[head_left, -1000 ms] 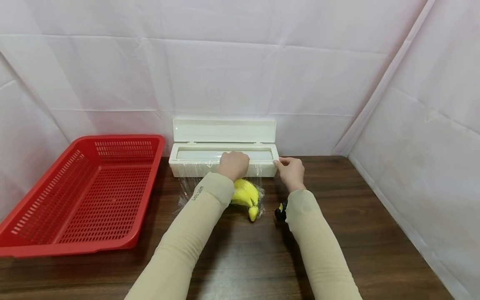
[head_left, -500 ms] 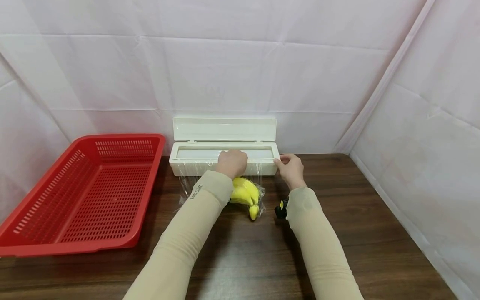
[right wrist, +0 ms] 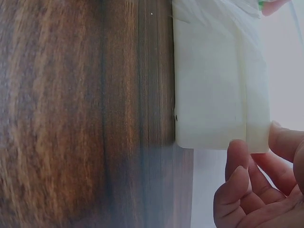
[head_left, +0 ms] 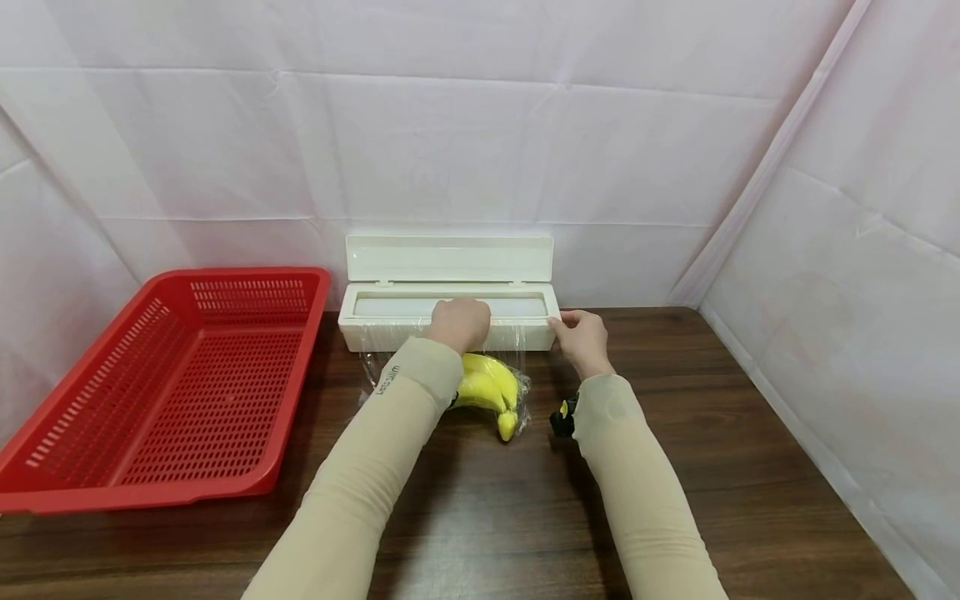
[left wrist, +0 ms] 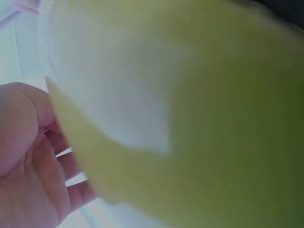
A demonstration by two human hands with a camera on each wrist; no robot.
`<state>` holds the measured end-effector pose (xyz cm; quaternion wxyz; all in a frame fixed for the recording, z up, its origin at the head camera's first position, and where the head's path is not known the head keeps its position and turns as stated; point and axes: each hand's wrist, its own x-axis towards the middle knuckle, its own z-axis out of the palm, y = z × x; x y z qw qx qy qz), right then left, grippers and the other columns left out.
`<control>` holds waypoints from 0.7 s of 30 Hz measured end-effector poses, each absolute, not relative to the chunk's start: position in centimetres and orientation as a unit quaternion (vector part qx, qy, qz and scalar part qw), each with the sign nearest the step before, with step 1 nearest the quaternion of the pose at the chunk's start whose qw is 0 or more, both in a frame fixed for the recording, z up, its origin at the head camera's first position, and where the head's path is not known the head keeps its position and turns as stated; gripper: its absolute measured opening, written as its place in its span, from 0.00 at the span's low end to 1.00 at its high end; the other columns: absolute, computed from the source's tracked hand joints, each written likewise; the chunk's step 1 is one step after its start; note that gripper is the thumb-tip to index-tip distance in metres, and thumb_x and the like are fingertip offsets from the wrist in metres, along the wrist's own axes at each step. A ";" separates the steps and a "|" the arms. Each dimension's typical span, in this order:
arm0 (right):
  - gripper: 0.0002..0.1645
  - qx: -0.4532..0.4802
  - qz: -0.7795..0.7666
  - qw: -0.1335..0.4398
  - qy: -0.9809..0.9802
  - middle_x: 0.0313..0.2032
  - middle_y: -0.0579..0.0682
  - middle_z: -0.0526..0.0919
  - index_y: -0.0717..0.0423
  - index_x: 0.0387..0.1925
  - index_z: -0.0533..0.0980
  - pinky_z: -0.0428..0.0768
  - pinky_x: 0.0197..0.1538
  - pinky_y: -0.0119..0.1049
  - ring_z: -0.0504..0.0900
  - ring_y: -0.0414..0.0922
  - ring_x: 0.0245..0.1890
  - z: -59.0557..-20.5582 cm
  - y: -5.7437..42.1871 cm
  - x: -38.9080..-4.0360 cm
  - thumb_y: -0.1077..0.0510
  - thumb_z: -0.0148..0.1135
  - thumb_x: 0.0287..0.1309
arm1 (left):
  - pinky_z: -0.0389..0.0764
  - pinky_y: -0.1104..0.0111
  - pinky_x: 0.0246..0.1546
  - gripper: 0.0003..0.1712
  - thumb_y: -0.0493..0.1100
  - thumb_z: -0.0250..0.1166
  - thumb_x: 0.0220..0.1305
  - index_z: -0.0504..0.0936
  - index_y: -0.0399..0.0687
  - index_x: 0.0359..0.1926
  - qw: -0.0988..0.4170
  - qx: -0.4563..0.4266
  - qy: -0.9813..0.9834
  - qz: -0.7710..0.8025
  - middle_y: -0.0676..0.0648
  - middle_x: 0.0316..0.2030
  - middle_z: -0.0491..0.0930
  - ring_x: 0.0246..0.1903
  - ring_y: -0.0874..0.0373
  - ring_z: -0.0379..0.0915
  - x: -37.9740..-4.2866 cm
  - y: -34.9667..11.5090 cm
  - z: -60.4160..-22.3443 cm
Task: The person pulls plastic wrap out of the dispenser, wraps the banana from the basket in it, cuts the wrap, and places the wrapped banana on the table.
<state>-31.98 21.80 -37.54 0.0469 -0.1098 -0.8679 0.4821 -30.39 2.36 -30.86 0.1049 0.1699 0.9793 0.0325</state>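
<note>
A white cling film dispenser [head_left: 531, 335] stands against the back wall with its lid raised. Film [head_left: 375, 340] hangs over its front and around a yellow bunch of bananas [head_left: 491, 387] on the table. My left hand [head_left: 459, 323] is curled at the front rim, mid-length. A fingertip there meets a small green slider [right wrist: 261, 4] in the right wrist view; the rest of it is hidden. Bananas [left wrist: 213, 118] fill most of the left wrist view, blurred. My right hand [head_left: 582, 340] grips the dispenser's right corner, thumb on top and fingers [right wrist: 237, 161] against the end.
A large red plastic basket [head_left: 210, 408] with slotted walls sits on the dark wooden table [head_left: 487, 517] at left. White cloth walls [head_left: 450, 150] close off the back and sides. A dark wrist camera [head_left: 562, 419] sits under the right sleeve.
My left hand has slid a little to the left along the dispenser's front rim, uncovering more of the bananas. My right hand keeps its grip on the corner.
</note>
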 end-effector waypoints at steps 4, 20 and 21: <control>0.24 -0.108 0.484 0.046 -0.867 0.47 0.63 0.81 0.62 0.57 0.73 0.73 0.25 0.29 0.83 0.59 0.39 -37.5 21.8 -31.9 0.52 0.55 0.65 | 0.67 0.51 0.61 0.16 0.29 0.44 0.64 0.70 0.50 0.24 0.114 0.171 0.978 0.037 0.49 0.26 0.70 0.25 0.58 0.59 -30.4 2.2 -30.7; 0.23 -0.110 0.490 0.045 -0.864 0.47 0.62 0.80 0.62 0.57 0.73 0.73 0.24 0.29 0.83 0.56 0.34 -37.6 21.6 -32.1 0.52 0.56 0.65 | 0.68 0.56 0.62 0.24 0.47 0.36 0.75 0.77 0.43 0.51 0.163 0.154 0.969 0.105 0.44 0.58 0.74 0.46 0.54 0.73 -30.8 1.0 -30.1; 0.23 -0.110 0.491 0.044 -0.863 0.47 0.62 0.80 0.61 0.57 0.73 0.74 0.24 0.29 0.83 0.56 0.34 -37.6 21.6 -32.1 0.53 0.55 0.65 | 0.65 0.55 0.64 0.25 0.48 0.36 0.75 0.76 0.43 0.54 0.165 0.152 0.968 0.109 0.44 0.61 0.72 0.52 0.53 0.72 -30.8 0.9 -30.1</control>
